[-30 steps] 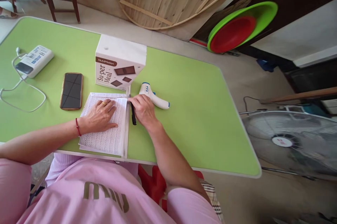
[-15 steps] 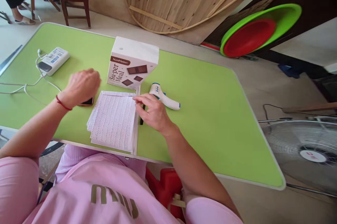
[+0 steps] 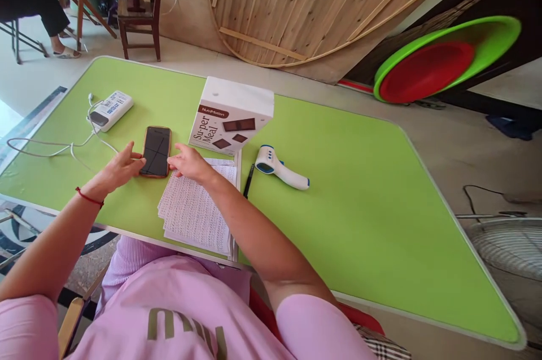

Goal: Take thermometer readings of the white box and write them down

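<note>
A dark smartphone (image 3: pixel 156 152) in a brownish case lies on the green table, with its screen up. My left hand (image 3: pixel 121 167) grips its lower left edge, thumb against the case. On the opposite edge, the fingers of my right hand (image 3: pixel 186 162) hold the phone's right side. Under my right hand and wrist is a stack of handwritten sheets (image 3: pixel 197 213), its upper part partly covered. Just beyond stands a white NutriMotion Super Meal box (image 3: pixel 237 112). A black pen (image 3: pixel 249 181) lies right of the sheets, beside a white and blue infrared thermometer (image 3: pixel 283 169).
A white power bank (image 3: pixel 112 110) with a white cable (image 3: pixel 55 152) lies at the left of the green table (image 3: pixel 359 224). A fan (image 3: pixel 512 244) stands off the right edge. Behind are a wooden chair (image 3: pixel 141 13), green and red basins (image 3: pixel 444 61), and a seated person's legs (image 3: pixel 48 10).
My right hand has moved left from the sheets' upper right corner to the phone's right edge. My left hand has come down to its left edge, uncovering the screen. The view has shifted.
</note>
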Tool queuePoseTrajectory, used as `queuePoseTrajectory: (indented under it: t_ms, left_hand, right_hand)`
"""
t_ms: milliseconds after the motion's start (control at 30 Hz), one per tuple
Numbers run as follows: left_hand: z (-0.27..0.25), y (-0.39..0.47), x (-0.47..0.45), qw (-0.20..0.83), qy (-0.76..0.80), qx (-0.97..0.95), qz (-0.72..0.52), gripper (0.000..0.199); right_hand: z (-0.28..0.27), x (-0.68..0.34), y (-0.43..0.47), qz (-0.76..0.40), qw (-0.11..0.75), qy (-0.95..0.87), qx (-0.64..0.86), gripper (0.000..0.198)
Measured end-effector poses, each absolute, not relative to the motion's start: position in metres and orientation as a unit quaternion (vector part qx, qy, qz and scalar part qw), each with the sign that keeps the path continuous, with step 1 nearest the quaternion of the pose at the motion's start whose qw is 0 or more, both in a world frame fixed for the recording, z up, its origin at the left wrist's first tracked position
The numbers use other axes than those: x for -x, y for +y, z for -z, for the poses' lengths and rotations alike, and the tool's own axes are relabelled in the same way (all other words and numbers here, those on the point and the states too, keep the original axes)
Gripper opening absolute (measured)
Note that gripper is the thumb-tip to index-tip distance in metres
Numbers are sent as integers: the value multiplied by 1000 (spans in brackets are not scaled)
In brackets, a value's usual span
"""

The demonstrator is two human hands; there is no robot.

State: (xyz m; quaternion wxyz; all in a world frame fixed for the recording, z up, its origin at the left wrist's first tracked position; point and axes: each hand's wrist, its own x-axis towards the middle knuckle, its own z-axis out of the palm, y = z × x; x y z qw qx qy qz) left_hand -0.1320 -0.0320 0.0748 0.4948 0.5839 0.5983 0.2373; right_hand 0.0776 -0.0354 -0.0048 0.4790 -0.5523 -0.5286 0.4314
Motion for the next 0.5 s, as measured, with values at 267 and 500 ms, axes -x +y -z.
queuePoseTrajectory:
  t_ms: [267,500]
  left_hand:
    - [-59,-50,121,717,471,-342,-383,16]
    - [-61,-81,98,713,389,-366,-455,55]
  right_hand:
    - [-9,-79,-37,-614,436,-375,541,18]
    - [-20,-85,-72,-640,514,-341,457,27]
